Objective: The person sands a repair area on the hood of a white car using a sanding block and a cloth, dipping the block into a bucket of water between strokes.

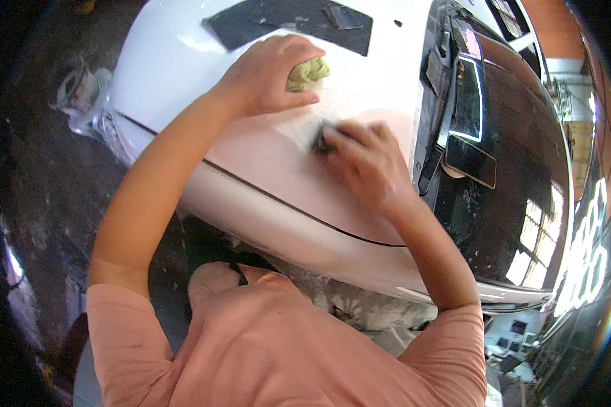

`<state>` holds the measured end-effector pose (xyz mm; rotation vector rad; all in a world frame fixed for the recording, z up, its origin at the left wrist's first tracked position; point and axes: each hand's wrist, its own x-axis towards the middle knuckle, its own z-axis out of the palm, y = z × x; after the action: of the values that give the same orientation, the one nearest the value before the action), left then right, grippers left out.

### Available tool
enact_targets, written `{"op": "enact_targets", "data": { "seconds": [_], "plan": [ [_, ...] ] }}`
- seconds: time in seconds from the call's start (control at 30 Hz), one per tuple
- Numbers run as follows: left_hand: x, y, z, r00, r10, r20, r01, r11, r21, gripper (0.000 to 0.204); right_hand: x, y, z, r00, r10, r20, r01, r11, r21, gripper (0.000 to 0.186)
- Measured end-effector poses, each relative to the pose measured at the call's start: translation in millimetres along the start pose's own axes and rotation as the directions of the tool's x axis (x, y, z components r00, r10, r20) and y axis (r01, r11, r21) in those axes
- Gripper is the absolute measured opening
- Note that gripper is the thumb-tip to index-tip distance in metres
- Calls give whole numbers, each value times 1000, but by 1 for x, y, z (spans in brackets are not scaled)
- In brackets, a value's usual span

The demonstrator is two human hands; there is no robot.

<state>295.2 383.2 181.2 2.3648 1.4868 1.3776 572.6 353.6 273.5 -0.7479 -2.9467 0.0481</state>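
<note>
I stand at the side of a white car's hood [265,152], which has a dull, pinkish sheen where I lean over it. My left hand [261,78] is closed round a crumpled yellow-green cloth or sponge [309,72], low over the hood. To the right and nearer me, my right hand [370,159] is blurred by motion. Its fingers grip a small dark pad [322,138] pressed to the panel. A pale, whitish smear lies on the paint between the two hands. The exact kind of the pad cannot be made out.
Beyond my left hand a dark sheet [278,20] lies on the hood, with a smaller dark piece [346,17] on top. A phone [470,161] rests at the base of the windshield [516,115]. Clear plastic [88,102] hangs at the car's front left corner.
</note>
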Motion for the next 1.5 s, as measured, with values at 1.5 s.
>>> {"op": "enact_targets", "data": {
  "seconds": [1.5],
  "plan": [
    [141,165,14,694,472,543,-115,818,-564,40,-21,-35,93,200,844,-497,-799,434,416,34]
  ]
}}
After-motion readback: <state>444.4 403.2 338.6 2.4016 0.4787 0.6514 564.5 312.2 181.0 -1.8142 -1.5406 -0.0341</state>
